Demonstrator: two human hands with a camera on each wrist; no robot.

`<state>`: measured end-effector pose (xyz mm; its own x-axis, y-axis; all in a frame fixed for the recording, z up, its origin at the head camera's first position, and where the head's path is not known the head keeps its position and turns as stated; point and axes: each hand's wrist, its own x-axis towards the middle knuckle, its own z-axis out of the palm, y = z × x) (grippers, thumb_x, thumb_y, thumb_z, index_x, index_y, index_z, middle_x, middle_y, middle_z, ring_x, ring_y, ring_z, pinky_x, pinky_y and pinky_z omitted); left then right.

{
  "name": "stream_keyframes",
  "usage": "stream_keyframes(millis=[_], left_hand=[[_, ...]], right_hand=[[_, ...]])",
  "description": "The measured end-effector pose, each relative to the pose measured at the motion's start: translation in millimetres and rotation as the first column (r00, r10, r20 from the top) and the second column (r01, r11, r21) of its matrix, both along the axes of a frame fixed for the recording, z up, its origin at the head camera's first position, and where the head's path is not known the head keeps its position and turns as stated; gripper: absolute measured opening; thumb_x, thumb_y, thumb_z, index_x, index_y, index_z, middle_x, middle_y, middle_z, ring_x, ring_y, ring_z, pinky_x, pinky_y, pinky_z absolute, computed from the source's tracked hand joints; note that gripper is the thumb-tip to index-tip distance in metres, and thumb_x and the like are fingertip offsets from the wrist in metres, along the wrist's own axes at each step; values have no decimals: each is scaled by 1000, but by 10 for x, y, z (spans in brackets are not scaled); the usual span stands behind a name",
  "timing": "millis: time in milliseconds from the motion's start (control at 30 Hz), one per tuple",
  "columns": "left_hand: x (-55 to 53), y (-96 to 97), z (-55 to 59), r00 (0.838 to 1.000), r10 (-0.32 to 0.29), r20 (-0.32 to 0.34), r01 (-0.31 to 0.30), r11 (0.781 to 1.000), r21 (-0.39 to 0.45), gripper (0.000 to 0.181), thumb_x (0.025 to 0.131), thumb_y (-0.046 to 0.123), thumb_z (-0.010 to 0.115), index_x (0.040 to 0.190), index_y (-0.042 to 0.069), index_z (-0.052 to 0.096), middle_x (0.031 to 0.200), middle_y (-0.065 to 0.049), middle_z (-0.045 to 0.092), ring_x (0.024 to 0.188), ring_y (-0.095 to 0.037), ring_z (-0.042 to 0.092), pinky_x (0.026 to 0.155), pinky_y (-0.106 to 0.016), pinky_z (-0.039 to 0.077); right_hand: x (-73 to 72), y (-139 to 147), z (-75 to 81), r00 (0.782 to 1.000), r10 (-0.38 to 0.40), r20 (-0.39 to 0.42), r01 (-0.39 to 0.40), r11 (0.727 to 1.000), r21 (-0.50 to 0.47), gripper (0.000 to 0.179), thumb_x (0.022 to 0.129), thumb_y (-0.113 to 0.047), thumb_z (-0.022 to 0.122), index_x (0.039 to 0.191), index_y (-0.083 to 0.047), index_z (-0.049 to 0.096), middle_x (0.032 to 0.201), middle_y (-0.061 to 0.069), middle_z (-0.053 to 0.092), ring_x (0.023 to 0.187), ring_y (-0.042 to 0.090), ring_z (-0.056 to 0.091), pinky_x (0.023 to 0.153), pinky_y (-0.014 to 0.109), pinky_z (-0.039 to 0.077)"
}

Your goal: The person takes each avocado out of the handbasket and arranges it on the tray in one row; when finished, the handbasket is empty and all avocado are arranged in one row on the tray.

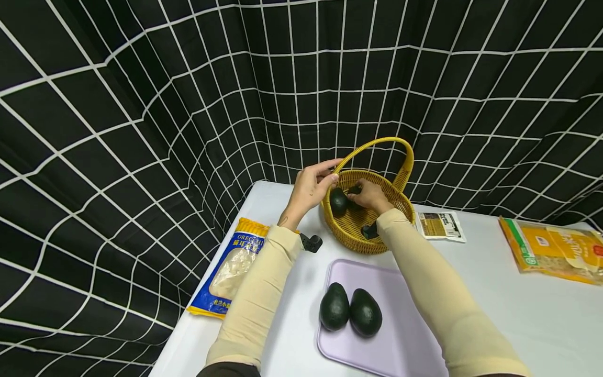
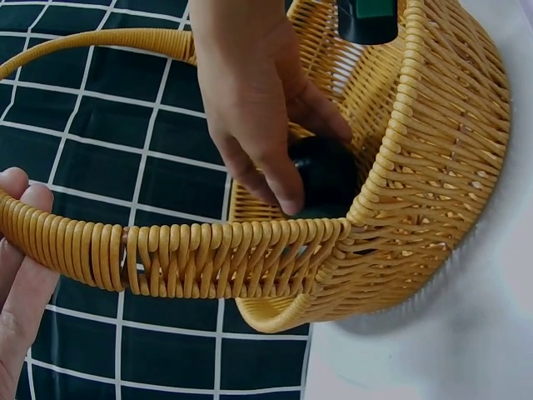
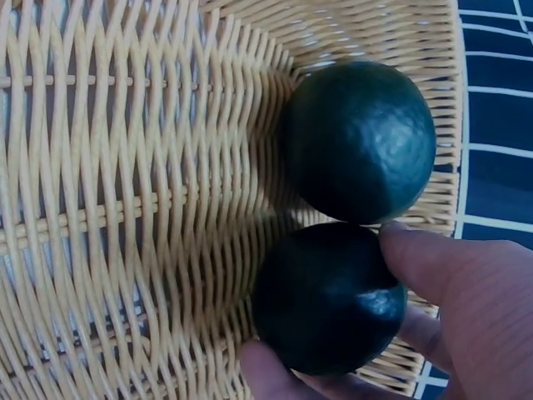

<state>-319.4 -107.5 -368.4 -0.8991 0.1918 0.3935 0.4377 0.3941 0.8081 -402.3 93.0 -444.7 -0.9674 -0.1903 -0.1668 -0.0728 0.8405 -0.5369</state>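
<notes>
A yellow wicker basket (image 1: pixel 346 238) with a tall handle (image 1: pixel 377 141) stands at the back of the table. My left hand (image 1: pixel 308 189) holds the handle's left side, fingers on one side and thumb on the other in the left wrist view. Inside the basket, my right hand (image 1: pixel 372 197) grips a dark green avocado (image 3: pixel 329 300) between thumb and fingers. A second avocado (image 3: pixel 362 142) lies right against it by the basket wall. Two more avocados (image 1: pixel 334 308) rest side by side on a pale purple tray (image 1: pixel 405 340) in front of the basket.
A blue and yellow pasta bag (image 1: pixel 233 269) lies left of the tray, partly under my left forearm. Right of the basket are a small white and brown packet (image 1: pixel 440 226) and an orange bag (image 1: pixel 556 248). Behind the table hangs a black cloth with white grid lines (image 1: pixel 330 78).
</notes>
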Motion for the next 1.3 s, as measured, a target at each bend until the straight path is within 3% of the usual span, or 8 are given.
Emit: stream_keyframes(millis=[267,633,833,967,1200,1300], left_hand=[[11,24,17,1000,-1,-6,1,1000,-1,36,101,16,63,137,21,66,97,-7,74,81,-13,71,70,-23,56],[10,53,8,1000,-8,12,8,1000,4,36,101,17,62,137,21,65,97,-10,74,85,-24,72,69,-23,55],[16,39,19,1000,2,6,-2,1000,-7,37,101,17,62,138,20,65,97,-10,73,81,-15,70,68,-24,55],[3,30,22,1000,6,6,-6,1000,-1,37,101,14,62,138,20,65,96,-8,73,81,-16,70,69,-24,55],[1,16,27,1000,-2,16,2,1000,2,38,101,16,62,139,19,64,98,-9,74,83,-20,71,68,-24,55],[7,14,36,1000,0,20,0,1000,-4,38,101,16,63,139,20,64,98,-9,74,80,-15,70,67,-23,54]], right_hand=[[7,54,-2,1000,-16,-4,16,1000,-15,63,95,-32,66,146,0,47,138,27,56,127,42,52,109,54,43],[36,123,60,998,-54,-19,53,998,-32,62,94,-32,64,145,-1,48,138,27,54,126,42,51,108,55,44],[55,126,149,997,-45,-69,42,998,-36,62,94,-32,65,145,-1,48,142,26,54,128,41,52,109,55,43],[87,129,226,994,-26,-108,22,999,-36,60,94,-33,64,146,-4,49,144,25,53,131,42,50,109,57,42],[220,159,336,991,-33,-127,25,998,-63,59,94,-35,65,145,-10,51,135,27,57,111,39,56,93,53,50],[287,184,332,985,-19,-173,4,996,-85,59,93,-34,66,145,-9,52,139,25,57,117,40,56,97,54,48]])
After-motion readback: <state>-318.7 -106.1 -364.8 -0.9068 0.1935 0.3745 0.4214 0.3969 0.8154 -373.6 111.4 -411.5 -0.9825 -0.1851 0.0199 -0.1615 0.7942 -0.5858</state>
